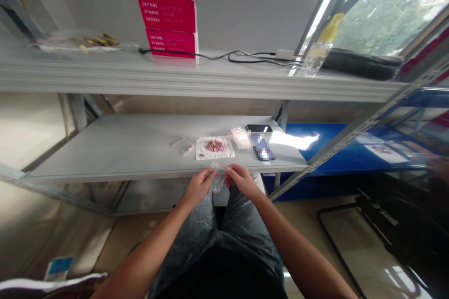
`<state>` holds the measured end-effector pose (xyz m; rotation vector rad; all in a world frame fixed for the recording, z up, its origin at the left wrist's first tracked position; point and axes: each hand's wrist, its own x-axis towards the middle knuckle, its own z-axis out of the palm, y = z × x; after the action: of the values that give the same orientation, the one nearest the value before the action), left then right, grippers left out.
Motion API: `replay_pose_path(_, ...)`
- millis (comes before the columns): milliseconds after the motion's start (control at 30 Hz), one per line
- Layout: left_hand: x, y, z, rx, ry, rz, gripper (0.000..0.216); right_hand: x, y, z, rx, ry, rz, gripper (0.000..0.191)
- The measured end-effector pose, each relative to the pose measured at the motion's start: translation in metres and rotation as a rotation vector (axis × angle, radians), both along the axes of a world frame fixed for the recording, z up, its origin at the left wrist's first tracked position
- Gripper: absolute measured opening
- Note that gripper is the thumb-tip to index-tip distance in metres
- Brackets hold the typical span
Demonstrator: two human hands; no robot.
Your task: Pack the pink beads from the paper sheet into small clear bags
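Observation:
My left hand [199,186] and my right hand [240,179] both pinch a small clear plastic bag [218,175] over my lap, just in front of the grey shelf's front edge [157,173]. On the shelf right behind the bag lies a white sheet [214,147] with a heap of small pink and gold beads [214,145]. A small clear bag [181,145] lies to the left of the sheet. Another clear bag with pink bits [240,136] lies to its right.
A black phone [258,128] and a blurred card [263,146] lie at the shelf's right end. The upper shelf [175,77] carries red boxes [168,9], a cable and bags. Blue shelving [351,154] stands to the right, where another person's hand [438,166] shows.

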<state>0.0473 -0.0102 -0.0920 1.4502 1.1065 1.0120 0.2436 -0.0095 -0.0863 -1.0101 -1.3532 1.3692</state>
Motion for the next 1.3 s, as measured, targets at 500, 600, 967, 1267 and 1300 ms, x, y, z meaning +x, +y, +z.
replay_pose_path(500, -0.021, 0.011, 0.009, 0.052, -0.038, 0.2, 0.041, 0.067, 0.088, 0.055, 0.069, -0.15, -0.519, 0.022)
replay_pose_path(600, -0.021, 0.012, 0.008, 0.069, -0.076, 0.185, 0.038, 0.093, 0.123, 0.068, 0.012, -0.725, -0.56, 0.02)
replay_pose_path(967, -0.034, 0.013, 0.014, 0.264, 0.116, 0.18, 0.029, 0.088, 0.145, 0.054, 0.034, -1.204, -0.578, 0.05)
replay_pose_path(1267, -0.085, 0.06, 0.031, 0.619, 0.499, 0.46, 0.021, 0.064, 0.055, 0.038, 0.369, -0.615, -0.558, 0.023)
replay_pose_path(1300, -0.09, 0.07, 0.032, 0.639, 0.549, 0.472, 0.021, 0.059, 0.04, 0.03, 0.361, -0.529, -0.527, 0.021)
